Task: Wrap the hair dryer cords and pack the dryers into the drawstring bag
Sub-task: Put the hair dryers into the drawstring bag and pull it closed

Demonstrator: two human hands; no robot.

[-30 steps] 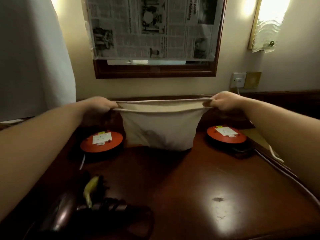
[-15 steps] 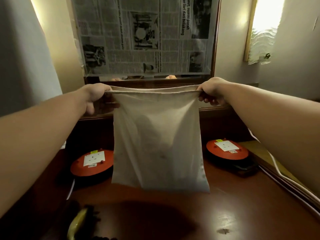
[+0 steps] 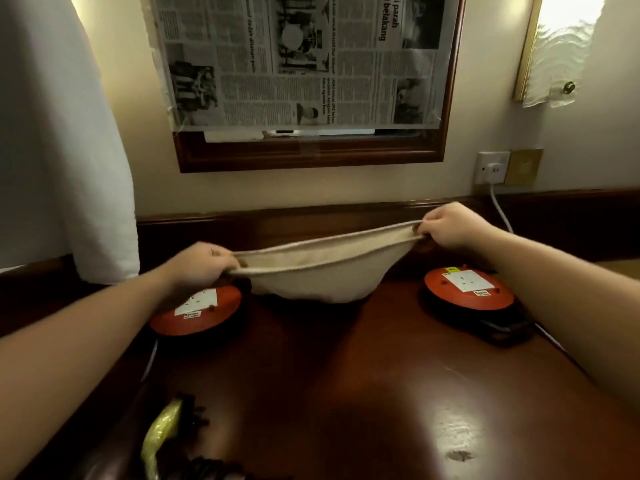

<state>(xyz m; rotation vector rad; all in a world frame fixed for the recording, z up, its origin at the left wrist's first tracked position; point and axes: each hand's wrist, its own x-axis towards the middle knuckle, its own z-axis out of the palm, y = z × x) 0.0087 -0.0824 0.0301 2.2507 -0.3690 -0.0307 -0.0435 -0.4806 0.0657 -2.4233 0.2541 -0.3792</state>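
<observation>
A cream drawstring bag point(image 3: 318, 275) is stretched between my hands at the back of the dark wooden desk point(image 3: 346, 375), its bottom sagging onto the desktop. My left hand point(image 3: 201, 266) grips the left end of the bag's rim, lower than my right hand point(image 3: 446, 228), which grips the right end. The mouth is pulled wide and tilts up to the right. At the bottom left edge lies a dark hair dryer point(image 3: 194, 455) with a coiled black cord and a yellow-green tag point(image 3: 161, 434), mostly cut off by the frame.
Two orange cable reels point(image 3: 197, 310) point(image 3: 467, 287) sit left and right of the bag. A white plug and cord point(image 3: 493, 174) hang from the wall socket at right. A newspaper-covered mirror point(image 3: 304, 64) is above; a white towel point(image 3: 59, 150) hangs left.
The bag was lifted and hung flat half a second ago; both hands have lowered it back to the desk, with the left hand dropping further than the right.
</observation>
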